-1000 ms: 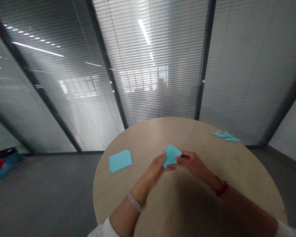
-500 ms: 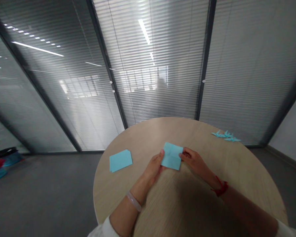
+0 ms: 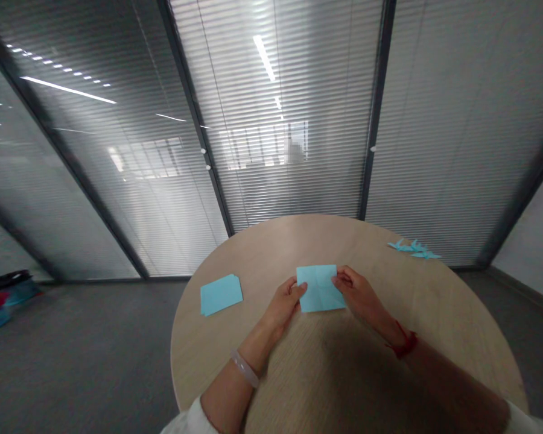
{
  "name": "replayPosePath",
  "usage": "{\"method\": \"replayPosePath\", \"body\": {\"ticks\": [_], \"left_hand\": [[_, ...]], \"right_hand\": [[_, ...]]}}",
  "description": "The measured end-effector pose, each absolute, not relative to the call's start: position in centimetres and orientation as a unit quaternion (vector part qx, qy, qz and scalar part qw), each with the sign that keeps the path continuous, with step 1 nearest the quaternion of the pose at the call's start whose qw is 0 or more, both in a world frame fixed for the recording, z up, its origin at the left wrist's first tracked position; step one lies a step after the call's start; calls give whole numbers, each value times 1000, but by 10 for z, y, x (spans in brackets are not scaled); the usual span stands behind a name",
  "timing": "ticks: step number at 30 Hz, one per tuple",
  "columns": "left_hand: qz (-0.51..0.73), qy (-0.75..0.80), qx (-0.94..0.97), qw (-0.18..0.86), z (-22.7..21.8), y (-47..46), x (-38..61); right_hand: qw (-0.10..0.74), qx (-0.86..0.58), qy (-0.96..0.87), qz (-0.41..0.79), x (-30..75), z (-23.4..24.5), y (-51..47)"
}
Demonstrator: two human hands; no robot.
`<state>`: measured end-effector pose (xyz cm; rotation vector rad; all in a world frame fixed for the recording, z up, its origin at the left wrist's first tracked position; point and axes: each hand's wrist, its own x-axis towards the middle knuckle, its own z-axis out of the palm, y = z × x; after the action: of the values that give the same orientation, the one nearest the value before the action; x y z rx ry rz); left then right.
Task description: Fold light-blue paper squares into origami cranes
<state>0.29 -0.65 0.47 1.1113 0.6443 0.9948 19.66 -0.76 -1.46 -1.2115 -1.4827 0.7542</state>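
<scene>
Wooden and round, the pale table (image 3: 271, 253) carried a stack of light blue paper squares (image 3: 221, 294) at its left. Near the centre lay a creased light blue paper sheet (image 3: 320, 289), pinched at its side edges by the left hand (image 3: 286, 302) and right hand (image 3: 357, 293). Small blue folded paper cranes (image 3: 414, 248) sat far right.

left hand (image 3: 283, 304): fingers pinched, forearm angled inward | right hand (image 3: 360, 295): fingers pinched, forearm angled inward
</scene>
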Motion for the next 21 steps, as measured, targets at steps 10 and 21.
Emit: {"method": "replayPosePath", "body": {"ticks": [10, 21], "left_hand": [[420, 263, 539, 681, 6, -8, 1], [416, 347, 521, 660, 7, -4, -2]], "right_hand": [[510, -516, -618, 303, 201, -19, -4], [469, -503, -679, 256, 195, -10, -13]]}}
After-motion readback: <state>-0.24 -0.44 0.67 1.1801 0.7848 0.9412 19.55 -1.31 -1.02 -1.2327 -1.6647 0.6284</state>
